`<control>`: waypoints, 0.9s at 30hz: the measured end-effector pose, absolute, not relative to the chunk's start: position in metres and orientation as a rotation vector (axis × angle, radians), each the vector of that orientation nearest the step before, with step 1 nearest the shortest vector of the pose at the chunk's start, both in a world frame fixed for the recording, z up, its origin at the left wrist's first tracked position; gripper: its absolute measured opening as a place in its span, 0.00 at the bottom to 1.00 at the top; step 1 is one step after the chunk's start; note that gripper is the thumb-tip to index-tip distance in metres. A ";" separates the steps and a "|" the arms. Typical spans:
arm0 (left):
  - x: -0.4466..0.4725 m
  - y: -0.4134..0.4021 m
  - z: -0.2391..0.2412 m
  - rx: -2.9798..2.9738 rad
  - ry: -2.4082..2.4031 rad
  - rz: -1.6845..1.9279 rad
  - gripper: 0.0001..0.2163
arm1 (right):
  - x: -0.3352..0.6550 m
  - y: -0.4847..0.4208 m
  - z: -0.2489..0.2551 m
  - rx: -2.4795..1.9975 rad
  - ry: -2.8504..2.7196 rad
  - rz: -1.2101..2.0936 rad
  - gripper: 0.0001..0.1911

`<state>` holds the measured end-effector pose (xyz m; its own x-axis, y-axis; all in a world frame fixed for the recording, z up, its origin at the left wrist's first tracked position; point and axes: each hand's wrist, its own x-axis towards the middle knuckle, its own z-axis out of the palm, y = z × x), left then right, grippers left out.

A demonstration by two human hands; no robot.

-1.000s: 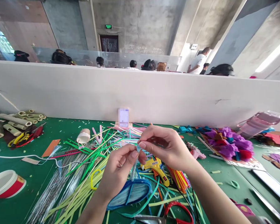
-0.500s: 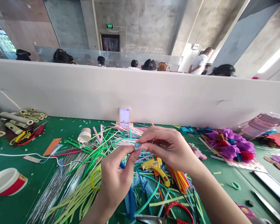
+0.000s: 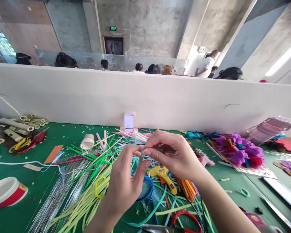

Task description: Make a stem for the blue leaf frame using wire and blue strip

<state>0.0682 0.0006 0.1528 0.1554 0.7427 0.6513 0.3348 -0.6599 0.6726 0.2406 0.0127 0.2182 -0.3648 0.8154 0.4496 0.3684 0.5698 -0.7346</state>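
Above a green table (image 3: 38, 191), my left hand (image 3: 126, 184) is closed round the stem of a blue leaf-shaped piece (image 3: 145, 191) made of a pipe cleaner with pale threads; its loop hangs below my fingers. My right hand (image 3: 174, 155) pinches the top of the same stem (image 3: 142, 157) between thumb and forefinger, right beside my left fingertips. Under both hands lies a heap of coloured pipe cleaners (image 3: 99, 158) and a yellow glue gun (image 3: 163, 174).
Thin metal wires (image 3: 60, 191) lie at the left front, with a red-and-white cup (image 3: 6, 192) and bamboo tubes (image 3: 16, 124) further left. Red-handled scissors (image 3: 174, 223) sit at the front edge. Purple paper flowers (image 3: 237, 150) are at the right. A white partition (image 3: 145, 97) backs the table; people sit beyond it.
The blue leaf piece has turned in my left hand from flat to edge-on and partly back. My right fingers stayed pinched on its stem top, and my left hand shifted slightly right.
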 end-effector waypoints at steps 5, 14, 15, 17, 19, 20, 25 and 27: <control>0.076 -0.001 0.148 2.331 1.269 1.849 0.06 | 0.236 0.007 0.222 -0.956 -1.976 0.613 0.06; 0.066 -0.004 0.156 2.336 1.005 1.794 0.10 | 0.241 0.006 0.240 -0.896 -2.137 0.599 0.05; 0.064 -0.005 0.157 2.324 0.967 1.751 0.11 | 0.241 0.006 0.242 -0.881 -2.151 0.600 0.05; 0.060 -0.005 0.160 2.293 0.907 1.663 0.13 | 0.241 0.006 0.245 -0.853 -2.163 0.613 0.05; 0.055 -0.005 0.162 2.226 0.848 1.557 0.14 | 0.240 0.006 0.246 -0.837 -2.157 0.652 0.05; 0.052 -0.004 0.162 2.173 0.809 1.497 0.13 | 0.240 0.006 0.245 -0.828 -2.146 0.681 0.05; 0.048 0.004 0.156 1.852 0.611 1.226 0.12 | 0.236 0.006 0.235 -0.889 -2.068 0.730 0.03; 0.051 0.006 0.149 1.761 0.634 1.236 0.11 | 0.235 0.006 0.232 -0.955 -2.021 0.714 0.03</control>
